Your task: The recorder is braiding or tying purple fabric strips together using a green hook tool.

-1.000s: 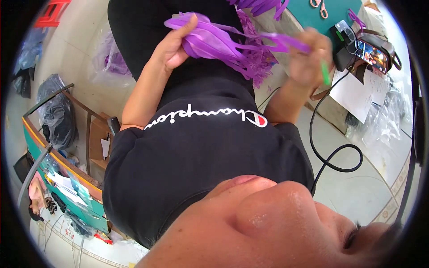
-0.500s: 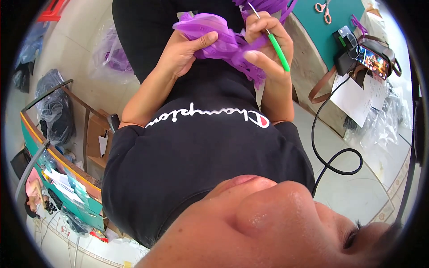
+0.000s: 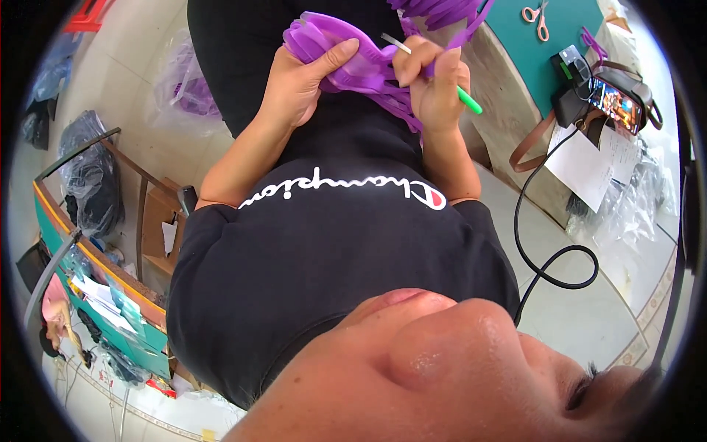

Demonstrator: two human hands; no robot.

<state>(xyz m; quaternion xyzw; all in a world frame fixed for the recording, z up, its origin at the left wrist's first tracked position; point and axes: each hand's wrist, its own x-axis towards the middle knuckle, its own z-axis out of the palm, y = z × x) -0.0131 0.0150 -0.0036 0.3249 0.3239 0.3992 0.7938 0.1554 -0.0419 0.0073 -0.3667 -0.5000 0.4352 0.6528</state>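
Observation:
My left hand [image 3: 300, 82] is closed on a rounded piece of glossy purple strips [image 3: 340, 53], its thumb pressed on top. Strips trail from this piece toward my right hand [image 3: 436, 82]. That hand is closed around a slim tool with a green handle [image 3: 468, 100] and a thin metal shaft [image 3: 396, 44]. The shaft points up and left, toward the purple piece, and the handle end sticks out past my palm. A purple strip also passes by the fingers of my right hand; whether they pinch it is hard to tell.
Another purple strip bundle [image 3: 442, 10] lies at the top. On the right, a green tabletop [image 3: 508, 26] holds scissors [image 3: 541, 22], with a bag [image 3: 571, 103] and a phone [image 3: 617, 103] near it. A black cable [image 3: 519, 221] loops downward. Left is a clear bag with purple material [image 3: 193, 96].
My right hand has tilted the tool so its shaft lies flatter and points more left, and its fingers have curled further. The purple piece has turned slightly in my left hand.

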